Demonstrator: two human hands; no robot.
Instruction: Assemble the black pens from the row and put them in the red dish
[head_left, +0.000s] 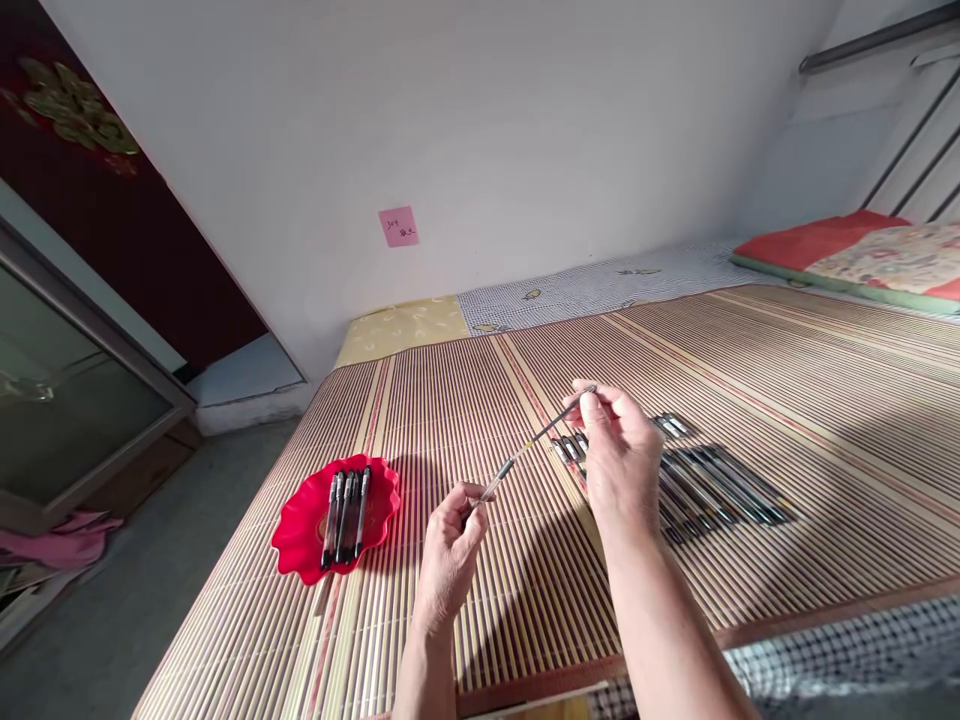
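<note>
My left hand (450, 545) pinches a clear pen barrel (496, 482) with a dark grip section, tilted up to the right. In my right hand (619, 445), the fingertips hold the upper end of a dark ink refill (556, 424). The refill lines up with the barrel, and its lower end is at or just inside the barrel's open end; which of these I cannot tell. Beside and partly behind my right hand lie several dark refills and pen parts (724, 485) in a row. Several small pen caps (671, 425) lie above them, some partly hidden by that hand.
A red scalloped plate (296, 540) on the left bears several capped pens (347, 515). Everything rests on a striped bamboo mat (450, 400) over a bed. A pink note (398, 227) is stuck on the wall, and folded bedding (862, 255) lies at the far right.
</note>
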